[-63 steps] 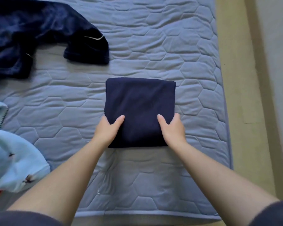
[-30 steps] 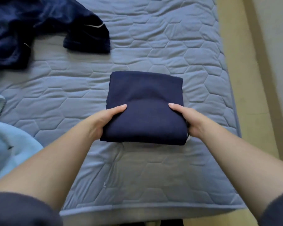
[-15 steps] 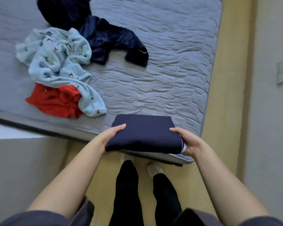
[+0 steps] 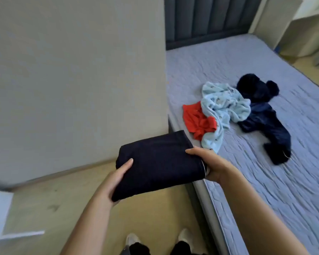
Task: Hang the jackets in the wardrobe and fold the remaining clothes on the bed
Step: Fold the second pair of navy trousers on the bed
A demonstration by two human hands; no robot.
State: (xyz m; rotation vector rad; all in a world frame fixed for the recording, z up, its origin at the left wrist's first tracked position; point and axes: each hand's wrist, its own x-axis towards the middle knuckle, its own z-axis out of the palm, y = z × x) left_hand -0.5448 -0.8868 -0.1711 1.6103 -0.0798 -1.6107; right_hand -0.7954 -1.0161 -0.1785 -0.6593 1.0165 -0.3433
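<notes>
Folded navy garment [image 4: 158, 162] is held in the air over the floor, just off the bed [image 4: 265, 190] edge. The left hand [image 4: 116, 179] is clamped on its 8 o'clock end and the right hand [image 4: 208, 162] on its 2 o'clock end, thumbs on top, other fingers hidden beneath. Its long axis runs 8 to 2 o'clock between the hands. Bare mattress lies at 3 o'clock and the unfolded heap, red garment [image 4: 197, 120], light blue garment [image 4: 226, 107] and dark navy garment [image 4: 265, 122], at 1 to 2 o'clock, well apart; the right hand is nearer, so a set-down there would likely lead with it.
</notes>
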